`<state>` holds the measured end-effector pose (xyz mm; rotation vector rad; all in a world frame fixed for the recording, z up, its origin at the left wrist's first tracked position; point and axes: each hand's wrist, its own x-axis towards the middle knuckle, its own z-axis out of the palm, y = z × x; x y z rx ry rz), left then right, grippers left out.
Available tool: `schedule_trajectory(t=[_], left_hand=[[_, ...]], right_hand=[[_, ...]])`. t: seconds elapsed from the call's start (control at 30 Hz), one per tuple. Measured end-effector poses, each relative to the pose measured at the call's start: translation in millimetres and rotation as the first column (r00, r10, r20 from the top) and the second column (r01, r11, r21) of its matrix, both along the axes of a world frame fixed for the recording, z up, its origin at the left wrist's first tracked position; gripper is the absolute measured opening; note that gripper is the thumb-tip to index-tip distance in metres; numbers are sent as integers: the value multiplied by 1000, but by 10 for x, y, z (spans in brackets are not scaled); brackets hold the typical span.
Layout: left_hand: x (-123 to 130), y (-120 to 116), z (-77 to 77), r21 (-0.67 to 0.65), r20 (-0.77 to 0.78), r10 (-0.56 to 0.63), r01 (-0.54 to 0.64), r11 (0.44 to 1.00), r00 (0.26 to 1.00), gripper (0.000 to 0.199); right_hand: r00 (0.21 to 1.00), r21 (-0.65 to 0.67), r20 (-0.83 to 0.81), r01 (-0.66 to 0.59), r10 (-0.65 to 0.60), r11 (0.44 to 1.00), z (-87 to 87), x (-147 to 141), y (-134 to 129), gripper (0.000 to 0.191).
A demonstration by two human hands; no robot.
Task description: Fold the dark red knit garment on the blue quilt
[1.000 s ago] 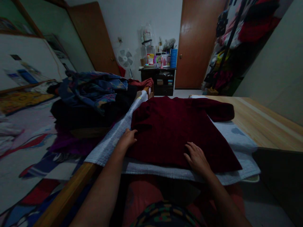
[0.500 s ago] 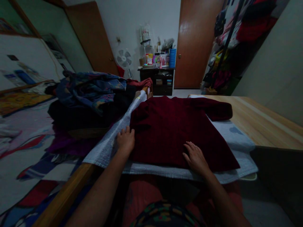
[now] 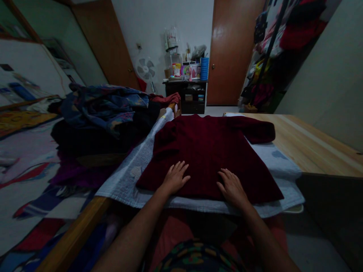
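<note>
A dark red long-sleeved garment (image 3: 204,151) lies spread out in front of me, its hem towards me and one sleeve stretched to the right. Beneath it is a light blue cloth (image 3: 121,185) that shows along the left, front and right sides. My left hand (image 3: 175,178) rests flat on the lower left of the garment, fingers spread. On the lower right part lies my right hand (image 3: 231,186), also flat with its fingers apart. Neither hand grips the fabric.
A heap of clothes (image 3: 99,117) is piled on the bed at the left, beside a wooden rail (image 3: 76,234). At the right stands a wood-topped surface (image 3: 306,139). Further back are a fan (image 3: 146,68), a dark cabinet (image 3: 193,99) and hanging clothes (image 3: 300,34).
My left hand has moved right, from the garment's left edge onto its lower left part. That lower left corner now lies spread outward. My right hand stays in place.
</note>
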<state>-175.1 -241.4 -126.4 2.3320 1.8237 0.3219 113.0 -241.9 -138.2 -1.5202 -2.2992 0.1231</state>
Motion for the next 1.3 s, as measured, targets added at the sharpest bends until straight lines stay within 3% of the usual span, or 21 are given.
schedule_trajectory(t=[0.17, 0.33, 0.53, 1.03, 1.17, 1.3], left_hand=[[-11, 43, 49, 5, 56, 63, -63, 998, 996, 62], [97, 190, 119, 0, 241, 138, -143, 990, 961, 20], [181, 245, 57, 5, 232, 278, -287, 958, 932, 6], [24, 192, 40, 27, 530, 237, -295, 955, 814, 23], [71, 189, 25, 46, 515, 210, -272, 961, 831, 14], [124, 197, 29, 49, 360, 220, -253, 966, 907, 14]], right_hand=[[1000, -4, 3, 1, -1, 1000, -7, -1, 4, 42], [1000, -2, 2, 2, -2, 1000, -18, -1, 3, 42], [1000, 3, -3, 6, -6, 1000, -4, -6, -1, 41], [1000, -19, 9, 9, -9, 1000, 13, -7, -8, 42], [1000, -26, 17, 5, -4, 1000, 22, -12, -6, 42], [1000, -27, 10, 8, -8, 1000, -1, -11, 6, 42]])
